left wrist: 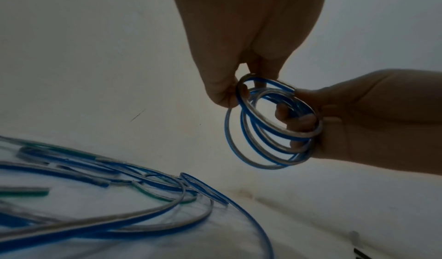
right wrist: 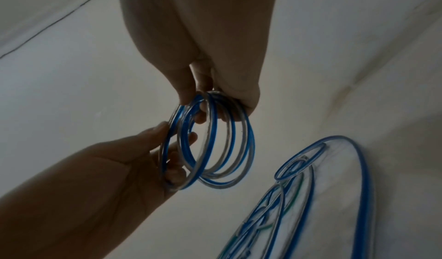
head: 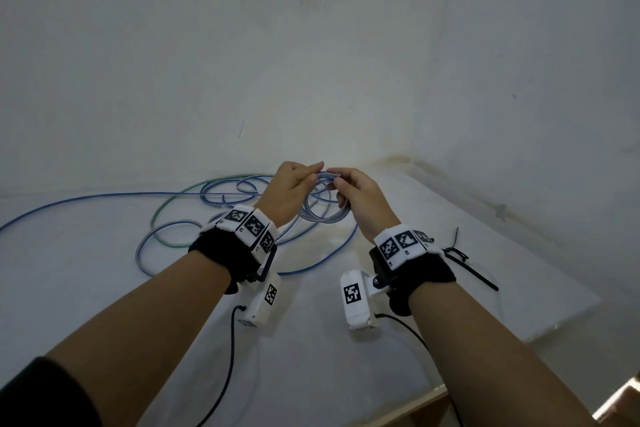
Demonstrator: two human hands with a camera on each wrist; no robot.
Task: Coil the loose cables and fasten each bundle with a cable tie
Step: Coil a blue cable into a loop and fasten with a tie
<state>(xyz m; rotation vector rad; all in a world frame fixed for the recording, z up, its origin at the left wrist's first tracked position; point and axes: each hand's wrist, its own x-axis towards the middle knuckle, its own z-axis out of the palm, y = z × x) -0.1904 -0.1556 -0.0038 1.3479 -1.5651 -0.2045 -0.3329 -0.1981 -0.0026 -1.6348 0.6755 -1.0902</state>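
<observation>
A small coil of blue-and-clear cable [head: 322,210] hangs in the air between my two hands, above a white surface. My left hand [head: 313,172] pinches the coil's top left edge between thumb and fingers [left wrist: 239,87]. My right hand [head: 334,184] grips its right side, with fingers curled through the loops [left wrist: 294,112]. In the right wrist view the coil [right wrist: 215,140] shows several turns, with my right hand [right wrist: 210,102] on top and my left hand [right wrist: 174,142] at its left. Loose blue cable [head: 207,198] and green cable [head: 162,215] lie tangled beneath. Which strand joins the coil is hidden.
Black cable ties [head: 462,256] lie on the white surface [head: 104,288] just right of my right wrist. A pale wall [head: 311,62] stands close behind the cables. The surface's right edge [head: 571,308] drops off, with wood [head: 429,406] showing at the near right.
</observation>
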